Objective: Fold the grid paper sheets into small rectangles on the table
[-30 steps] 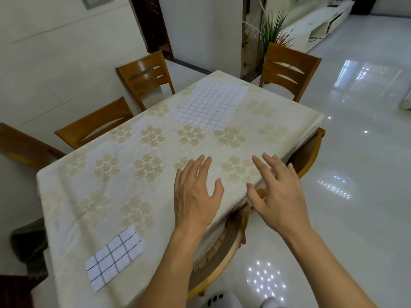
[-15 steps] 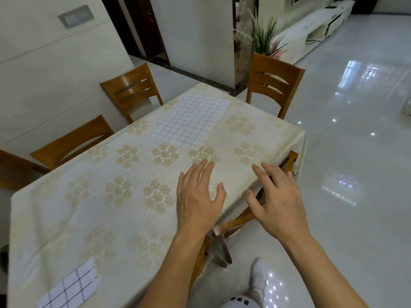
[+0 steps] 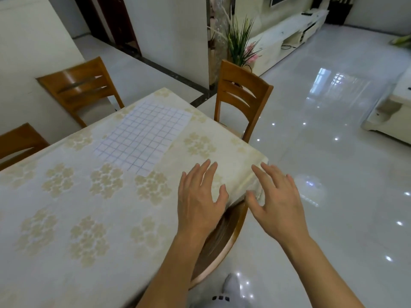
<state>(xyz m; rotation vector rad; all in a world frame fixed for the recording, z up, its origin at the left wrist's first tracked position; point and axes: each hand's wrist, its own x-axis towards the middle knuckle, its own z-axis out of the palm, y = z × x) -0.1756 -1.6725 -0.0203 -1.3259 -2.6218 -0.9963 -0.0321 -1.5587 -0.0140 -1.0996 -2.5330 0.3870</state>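
A large flat grid paper sheet [image 3: 142, 136] lies unfolded near the far end of the table [image 3: 66, 207], which wears a cream cloth with gold flowers. My left hand [image 3: 199, 201] hovers over the table's right edge with fingers spread, holding nothing. My right hand [image 3: 277, 201] is out beside it, past the table's right edge, fingers also spread and empty. Both hands are a short way from the sheet's near right corner.
Wooden chairs stand around the table: one at the far right corner [image 3: 241, 98], one at the far left [image 3: 82, 90], one at the left edge [image 3: 17, 141], and one tucked under the right side [image 3: 222, 241]. Glossy floor lies to the right.
The view has moved toward the table's far end, so the unfolded sheet is now closer. The small folded grid paper at the near left has left the view. Both hands stay open.
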